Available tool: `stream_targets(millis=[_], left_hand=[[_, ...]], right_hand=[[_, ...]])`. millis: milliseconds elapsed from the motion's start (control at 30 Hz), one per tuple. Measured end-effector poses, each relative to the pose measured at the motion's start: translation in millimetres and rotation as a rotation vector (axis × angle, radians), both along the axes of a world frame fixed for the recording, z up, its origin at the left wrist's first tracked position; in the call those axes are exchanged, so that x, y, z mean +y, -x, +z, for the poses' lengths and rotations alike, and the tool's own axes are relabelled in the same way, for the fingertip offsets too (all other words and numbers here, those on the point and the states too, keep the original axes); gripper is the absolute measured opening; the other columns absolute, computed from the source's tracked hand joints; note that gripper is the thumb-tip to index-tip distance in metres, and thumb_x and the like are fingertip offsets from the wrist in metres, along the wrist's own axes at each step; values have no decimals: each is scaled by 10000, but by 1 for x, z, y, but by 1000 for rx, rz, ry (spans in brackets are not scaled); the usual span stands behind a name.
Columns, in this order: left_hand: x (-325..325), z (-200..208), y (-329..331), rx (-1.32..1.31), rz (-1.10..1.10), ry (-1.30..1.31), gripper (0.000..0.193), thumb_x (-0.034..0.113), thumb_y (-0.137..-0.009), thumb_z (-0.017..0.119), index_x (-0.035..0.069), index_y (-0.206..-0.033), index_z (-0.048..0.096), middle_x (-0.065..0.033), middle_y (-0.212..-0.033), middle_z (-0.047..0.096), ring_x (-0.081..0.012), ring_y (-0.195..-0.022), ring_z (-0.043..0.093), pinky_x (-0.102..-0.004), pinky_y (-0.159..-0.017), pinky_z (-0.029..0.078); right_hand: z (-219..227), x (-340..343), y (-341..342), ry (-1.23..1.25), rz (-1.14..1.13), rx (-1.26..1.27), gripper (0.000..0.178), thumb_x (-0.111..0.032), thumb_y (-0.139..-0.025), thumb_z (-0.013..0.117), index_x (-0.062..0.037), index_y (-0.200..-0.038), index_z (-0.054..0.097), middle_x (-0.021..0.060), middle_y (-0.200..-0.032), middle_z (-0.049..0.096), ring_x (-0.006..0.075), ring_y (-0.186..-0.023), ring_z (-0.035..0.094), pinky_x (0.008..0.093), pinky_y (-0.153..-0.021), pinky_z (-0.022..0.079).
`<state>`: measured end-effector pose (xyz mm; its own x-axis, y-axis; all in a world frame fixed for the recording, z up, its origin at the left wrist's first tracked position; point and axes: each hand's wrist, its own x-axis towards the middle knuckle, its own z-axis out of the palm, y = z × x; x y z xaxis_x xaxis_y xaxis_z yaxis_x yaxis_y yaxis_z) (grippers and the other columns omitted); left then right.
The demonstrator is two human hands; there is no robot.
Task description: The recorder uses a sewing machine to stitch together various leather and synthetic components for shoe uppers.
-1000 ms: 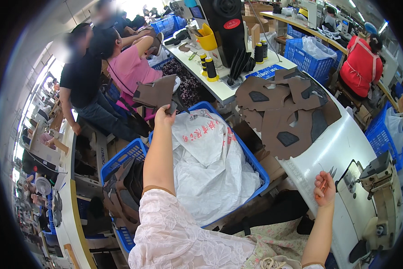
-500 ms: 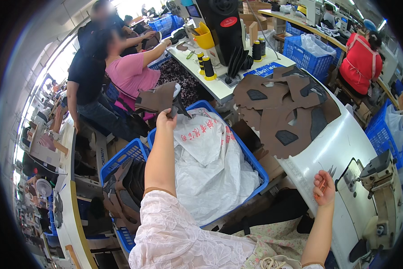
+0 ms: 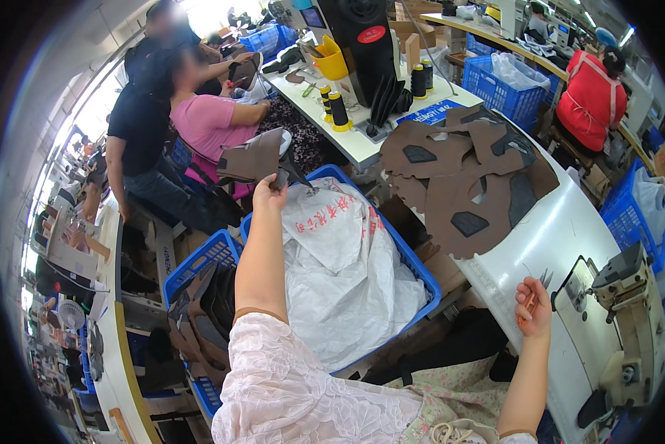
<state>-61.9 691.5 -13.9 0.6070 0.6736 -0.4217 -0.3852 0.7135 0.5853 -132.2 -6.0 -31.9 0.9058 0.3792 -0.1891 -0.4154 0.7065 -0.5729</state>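
My left hand (image 3: 270,194) reaches far forward, its fingers closed on the lower edge of a brown shoe upper (image 3: 252,161) with a dark, dangling part. That upper hangs in the air above the rear left corner of a blue crate (image 3: 430,285) lined with a white plastic sack (image 3: 351,285). Close to the sewing machine, my right hand (image 3: 533,305) is curled around small orange-handled scissors (image 3: 525,317), their metal tips pointing up past the fingers. Several flat brown upper pieces (image 3: 440,196) with dark grey patches lie overlapping on the white machine table (image 3: 551,229).
A sewing machine (image 3: 619,277) stands at my right. Another blue crate (image 3: 217,250), holding brown and dark pieces, is on the left. Thread cones (image 3: 338,111) and a yellow bin (image 3: 331,61) sit on the bench ahead. A co-worker in pink (image 3: 206,122) sits beyond my left hand.
My left hand and the upper have shifted slightly left, and the upper is turned a little. The pink-shirted co-worker has drawn an outstretched arm back. My right hand keeps its hold on the scissors.
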Motion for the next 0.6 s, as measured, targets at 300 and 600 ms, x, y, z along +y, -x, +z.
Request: stream_targets(millis=[300,600], left_hand=[[-2,0,2,0,-48,-30,155,40,-865,617,61,-1018,609,-73,-1043,667,-247,-1016,635,-433,-962,462],[8,20,-1,66,-80,-90,154,74,-872,633,104,-1022,616,-32,-1051,663,-209,-1033,605,-427,-1011,392]], right_hand=[[-2,-1,-2,-8,26,-20,336,-254,-1035,425,-7,-1119,638,155,-968,710,177,-766,662,194,-348,384],[1,2,0,5,3,-2,327,-247,-1032,427,-1,-1097,632,165,-962,708,174,-760,669,187,-364,382]])
